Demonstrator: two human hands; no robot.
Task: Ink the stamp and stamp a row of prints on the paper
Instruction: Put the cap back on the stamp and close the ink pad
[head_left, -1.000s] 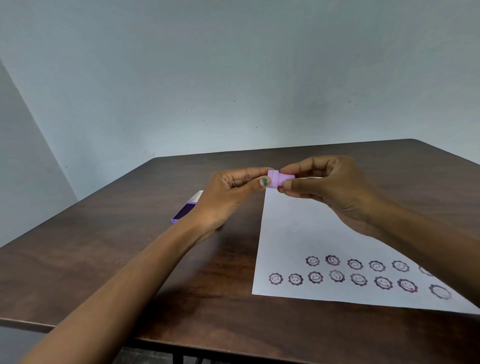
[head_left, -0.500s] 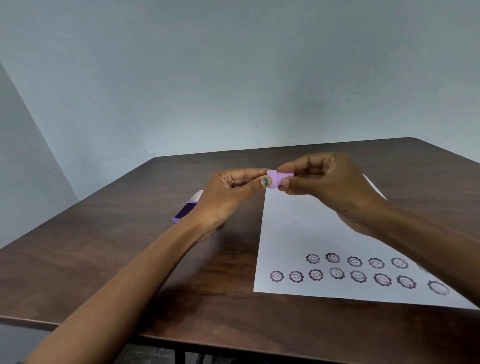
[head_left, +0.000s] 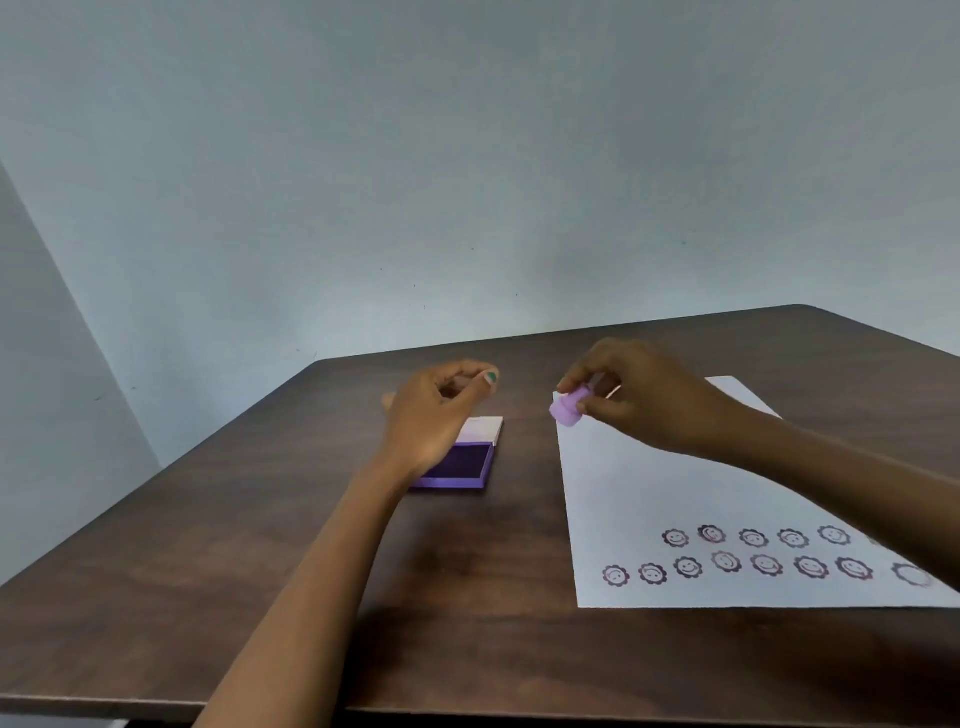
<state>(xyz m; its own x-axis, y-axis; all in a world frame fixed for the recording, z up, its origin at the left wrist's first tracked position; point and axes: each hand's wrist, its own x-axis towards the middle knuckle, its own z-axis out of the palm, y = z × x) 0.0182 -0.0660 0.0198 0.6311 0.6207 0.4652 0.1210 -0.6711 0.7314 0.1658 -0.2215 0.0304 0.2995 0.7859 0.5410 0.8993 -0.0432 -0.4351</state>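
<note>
ink pad (head_left: 462, 460) half behind left hand (head_left: 434, 410), beside paper (head_left: 675, 499)

Lilac stamp (head_left: 566, 409); purple ink pad (head_left: 460, 464); white paper (head_left: 675, 509), purple smiley prints (head_left: 688, 567).

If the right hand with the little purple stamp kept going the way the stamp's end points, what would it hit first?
The stamp in the right hand points down and left, so probably the top-left corner of the paper, or the bare table just beside it; depth is unclear.

A plain room: bare pale wall (head_left: 467, 182), dark wooden table (head_left: 208, 545).
</note>
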